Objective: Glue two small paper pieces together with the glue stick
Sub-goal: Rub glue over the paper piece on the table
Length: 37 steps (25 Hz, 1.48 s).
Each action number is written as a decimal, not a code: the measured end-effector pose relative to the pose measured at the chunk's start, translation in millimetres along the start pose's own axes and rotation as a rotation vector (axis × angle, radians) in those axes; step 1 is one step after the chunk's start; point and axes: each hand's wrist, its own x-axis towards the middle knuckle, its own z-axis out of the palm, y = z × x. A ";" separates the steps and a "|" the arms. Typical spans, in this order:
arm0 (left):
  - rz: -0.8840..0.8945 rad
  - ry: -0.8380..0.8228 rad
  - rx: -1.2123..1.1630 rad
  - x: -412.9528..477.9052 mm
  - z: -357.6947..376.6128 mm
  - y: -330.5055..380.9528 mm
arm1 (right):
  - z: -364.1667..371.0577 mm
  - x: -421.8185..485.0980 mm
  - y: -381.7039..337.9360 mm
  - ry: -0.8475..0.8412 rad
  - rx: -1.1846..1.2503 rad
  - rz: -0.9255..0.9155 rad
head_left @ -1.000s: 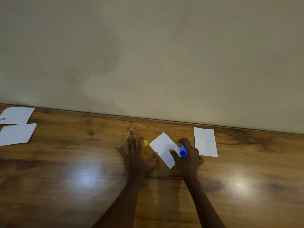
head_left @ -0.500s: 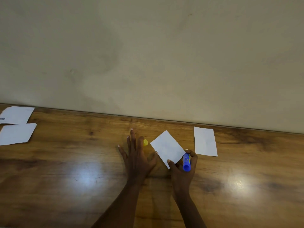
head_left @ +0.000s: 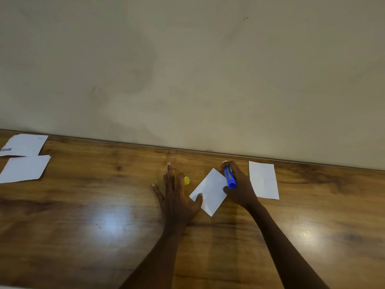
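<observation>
A small white paper piece (head_left: pixel 211 190) lies tilted on the wooden table (head_left: pixel 104 215). My left hand (head_left: pixel 177 197) rests flat beside it, fingers spread, with the thumb pressing the paper's left corner. My right hand (head_left: pixel 239 188) grips the blue glue stick (head_left: pixel 229 177) at the paper's upper right edge, its tip pointing away from me. A second white paper piece (head_left: pixel 263 180) lies just right of that hand. The yellow cap (head_left: pixel 186 180) sits behind my left fingers.
Two larger white sheets (head_left: pixel 24 158) lie at the far left of the table, one with printed text. A beige wall (head_left: pixel 187 69) stands right behind the table's far edge.
My right hand with the glue stick has moved from the paper's lower right corner up to its upper right edge. My left hand has stayed put, its thumb now on the paper.
</observation>
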 end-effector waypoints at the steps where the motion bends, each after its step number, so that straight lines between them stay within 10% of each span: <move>1: -0.001 -0.002 0.002 0.0 0.2 0.2 | 5.4 -2.4 1.9 0.100 -0.053 0.036; 4: 0.008 -0.004 0.009 -0.2 0.8 -0.8 | 22.8 -20.7 -4.0 0.296 0.117 -0.032; 8: 0.011 -0.008 -0.008 -1.2 1.1 -1.6 | 35.1 -24.4 -20.2 0.037 0.697 0.026; 21: 0.021 -0.017 -0.047 -1.8 -1.2 -1.7 | 38.3 -6.9 -21.5 -0.130 0.333 -0.111; 37: 0.014 0.008 0.002 -1.3 -0.9 0.2 | -4.6 24.3 8.7 0.073 0.282 0.068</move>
